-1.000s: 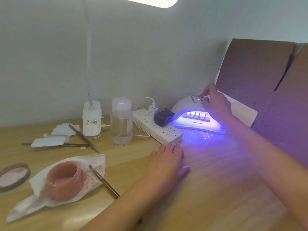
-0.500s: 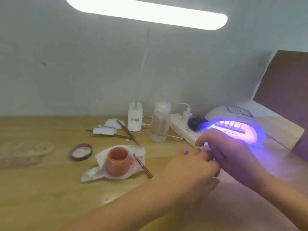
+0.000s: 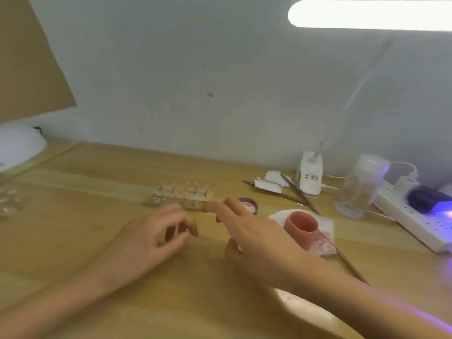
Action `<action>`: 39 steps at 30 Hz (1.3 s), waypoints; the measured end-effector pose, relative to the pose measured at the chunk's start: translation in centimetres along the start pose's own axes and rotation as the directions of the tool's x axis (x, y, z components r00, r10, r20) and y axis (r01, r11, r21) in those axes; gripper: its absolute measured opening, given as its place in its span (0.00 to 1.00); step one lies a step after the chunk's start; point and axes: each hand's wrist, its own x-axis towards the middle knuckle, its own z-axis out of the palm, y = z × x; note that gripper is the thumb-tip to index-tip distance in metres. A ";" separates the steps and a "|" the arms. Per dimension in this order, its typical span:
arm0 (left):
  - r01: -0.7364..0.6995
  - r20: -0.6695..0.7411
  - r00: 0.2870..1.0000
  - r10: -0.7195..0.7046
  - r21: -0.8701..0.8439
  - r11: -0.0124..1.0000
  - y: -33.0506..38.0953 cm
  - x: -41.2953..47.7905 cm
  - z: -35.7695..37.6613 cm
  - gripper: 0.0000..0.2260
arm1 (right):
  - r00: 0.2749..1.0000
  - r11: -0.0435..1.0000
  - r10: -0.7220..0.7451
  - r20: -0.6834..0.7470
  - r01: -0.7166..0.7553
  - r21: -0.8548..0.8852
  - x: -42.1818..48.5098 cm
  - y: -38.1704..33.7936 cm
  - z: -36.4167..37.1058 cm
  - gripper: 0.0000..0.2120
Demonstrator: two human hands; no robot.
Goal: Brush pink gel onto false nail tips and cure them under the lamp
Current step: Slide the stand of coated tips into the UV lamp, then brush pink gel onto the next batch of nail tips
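Two strips of clear false nail tips (image 3: 182, 195) lie side by side on the wooden table (image 3: 97, 241), just beyond my hands. My right hand (image 3: 247, 231) stretches over the table with straight fingers, its fingertips at the right end of the near strip. My left hand (image 3: 159, 236) hovers in front of the strips with fingers loosely curled and nothing in it. The pink gel jar (image 3: 302, 225) stands open on a stained tissue (image 3: 322, 243), with the brush (image 3: 349, 265) lying beside it. Only the purple glow of the cure lamp (image 3: 446, 209) shows at the right edge.
The jar lid (image 3: 248, 204) lies behind my right hand. A clear bottle (image 3: 359, 187), a white bottle (image 3: 310, 178), metal tools (image 3: 298, 192) and a power strip (image 3: 415, 216) stand at the back right. Cardboard (image 3: 29, 57) and clear plastic (image 3: 7, 199) sit far left.
My view has swung left, away from the lit lamp. Both hands have moved left from the lamp to the nail tip strips, which are now in sight.
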 end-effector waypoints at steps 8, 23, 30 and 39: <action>0.385 -0.097 0.922 -0.374 0.147 0.911 -9.3 1.4 -2.0 0.14 | 0.952 0.956 0.292 0.093 -0.293 -0.003 6.7 1.1 2.7 0.18; 0.058 0.333 0.941 -0.050 -0.015 0.998 -2.4 -0.5 -1.0 0.11 | 0.964 0.971 0.219 0.150 -0.200 -0.129 -6.4 0.9 -0.3 0.12; -0.200 0.369 0.909 0.195 -0.027 0.980 5.5 1.9 4.9 0.12 | 0.938 0.936 0.344 0.046 -0.339 -0.093 -16.3 5.1 -3.7 0.09; -0.038 0.427 0.892 0.150 -0.260 0.965 7.4 4.1 7.9 0.16 | 0.934 0.935 0.348 0.075 -0.352 0.042 -19.0 10.1 -5.4 0.18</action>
